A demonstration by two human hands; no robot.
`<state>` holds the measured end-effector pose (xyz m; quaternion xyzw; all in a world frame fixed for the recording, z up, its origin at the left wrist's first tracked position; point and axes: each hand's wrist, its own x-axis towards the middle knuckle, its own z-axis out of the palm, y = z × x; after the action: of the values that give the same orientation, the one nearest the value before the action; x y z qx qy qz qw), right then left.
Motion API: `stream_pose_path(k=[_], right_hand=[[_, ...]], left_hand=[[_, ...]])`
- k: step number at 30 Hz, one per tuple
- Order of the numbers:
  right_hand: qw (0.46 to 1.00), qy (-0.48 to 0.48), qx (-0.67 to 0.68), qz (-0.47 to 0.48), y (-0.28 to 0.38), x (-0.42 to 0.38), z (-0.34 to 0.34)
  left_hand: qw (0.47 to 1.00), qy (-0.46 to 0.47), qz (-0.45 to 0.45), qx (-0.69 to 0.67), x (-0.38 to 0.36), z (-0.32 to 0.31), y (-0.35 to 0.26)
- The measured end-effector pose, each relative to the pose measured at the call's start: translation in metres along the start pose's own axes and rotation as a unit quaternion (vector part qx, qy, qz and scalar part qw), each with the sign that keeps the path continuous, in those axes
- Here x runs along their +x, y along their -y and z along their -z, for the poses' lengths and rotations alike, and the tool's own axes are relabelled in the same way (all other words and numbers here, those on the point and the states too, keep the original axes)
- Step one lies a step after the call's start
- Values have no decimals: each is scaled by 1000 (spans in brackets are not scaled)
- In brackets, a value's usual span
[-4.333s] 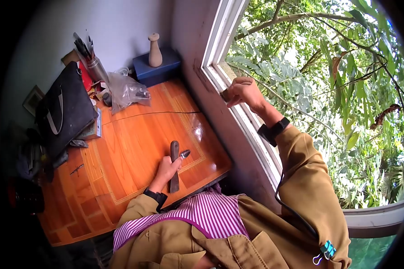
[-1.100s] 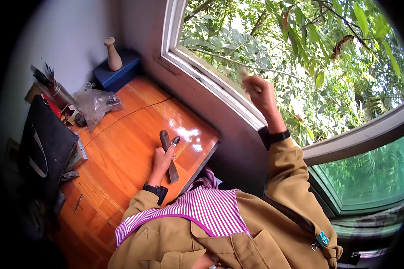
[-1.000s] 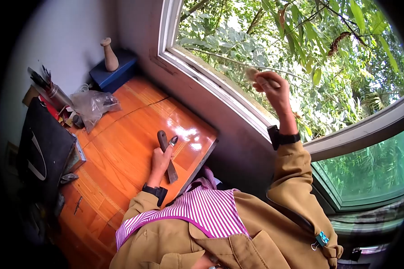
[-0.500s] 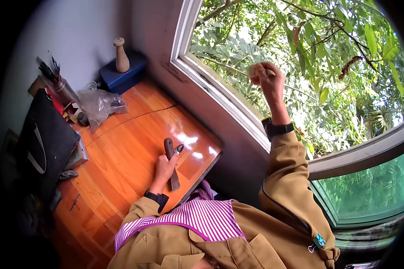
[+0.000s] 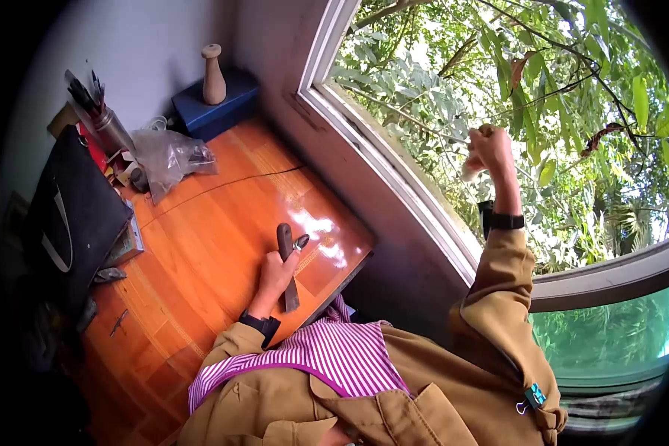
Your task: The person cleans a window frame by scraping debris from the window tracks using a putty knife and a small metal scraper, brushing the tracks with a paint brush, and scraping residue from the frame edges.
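On the orange wooden table, my left hand [image 5: 275, 273] is closed around a dark elongated tool [image 5: 291, 293], whose ends stick out above and below the fingers. A small, shiny dark piece with a silvery band [image 5: 300, 242] shows at the fingertips of the same hand. Raised in front of the open window, my right hand [image 5: 493, 151] has its fingers curled together. Something pale and blurred shows beside those fingers, too unclear to name.
A blue box [image 5: 214, 111] bearing a wooden pestle-like piece [image 5: 214, 80] stands at the table's back corner. Nearby are a clear plastic bag [image 5: 165, 157], a metal cup of tools [image 5: 110, 131] and a black bag [image 5: 74, 223]. The window frame [image 5: 394, 175] edges the right side.
My right hand has moved right and slightly down in view, and its wrist has turned. My left hand keeps its hold on the dark tool. The camera view has shifted slightly.
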<state>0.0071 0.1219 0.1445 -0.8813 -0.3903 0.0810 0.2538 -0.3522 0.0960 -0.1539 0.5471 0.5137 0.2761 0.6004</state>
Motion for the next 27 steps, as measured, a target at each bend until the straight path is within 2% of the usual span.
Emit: stream_pose_path(k=[1, 2, 4, 6, 7, 8, 10, 12, 13, 14, 15, 16, 17, 18, 20, 22, 23, 24, 26, 27], right_hand=[[987, 49, 122, 88, -5, -7, -9], [948, 169, 261, 70, -1, -21, -14], [934, 211, 288, -11, -15, -29, -27], [984, 50, 170, -13, -21, -30, -30], [997, -20, 37, 70, -21, -35, -34], [926, -176, -190, 274, -28, -34, -38], [952, -131, 27, 274, 4, -63, -43], [916, -87, 96, 379, 34, -108, -70], [886, -95, -25, 453, 34, -126, -91], [872, -1, -20, 490, 37, -145, -111], [849, 2, -58, 525, 36, -159, -137], [826, 5, -8, 564, 33, -170, -168], [822, 42, -51, 566, 21, -176, -202], [831, 63, -23, 553, 23, -178, -202], [838, 73, -40, 539, 11, -188, -249], [847, 123, -32, 515, 4, -197, -278], [825, 156, 38, 541, 2, -207, -295], [825, 221, 51, 517, 7, -210, -283], [839, 255, 104, 469, 8, -206, -269], [835, 257, 116, 474, 10, -197, -259]], left_hand=[[1000, 0, 0, 3, 0, 0, -1], [1000, -2, 1, 6, 0, 1, -2], [1000, -5, -5, -24, -5, 2, -4], [1000, -7, -8, -21, -10, 4, -10], [1000, -10, -14, -26, -10, 2, -11], [999, -10, -20, -28, -9, 3, -11], [1000, -7, -25, -15, -6, 6, 0], [984, -7, -14, -175, -8, 12, -6], [978, -61, 22, -197, -15, 22, -19], [973, -113, -10, -200, -12, 30, -12], [963, -132, -7, -234, -15, 42, -15], [951, -150, -3, -270, -19, 52, -23], [949, -154, -7, -275, -23, 56, -30], [947, -158, -10, -280, -26, 62, -37], [953, -156, -15, -261, -34, 72, -57], [956, -137, -36, -258, -37, 73, -68], [957, -132, -51, -254, -40, 70, -79], [957, -123, -64, -253, -43, 63, -88], [957, -103, -76, -262, -42, 58, -94], [954, -92, -85, -274, -40, 56, -97]])
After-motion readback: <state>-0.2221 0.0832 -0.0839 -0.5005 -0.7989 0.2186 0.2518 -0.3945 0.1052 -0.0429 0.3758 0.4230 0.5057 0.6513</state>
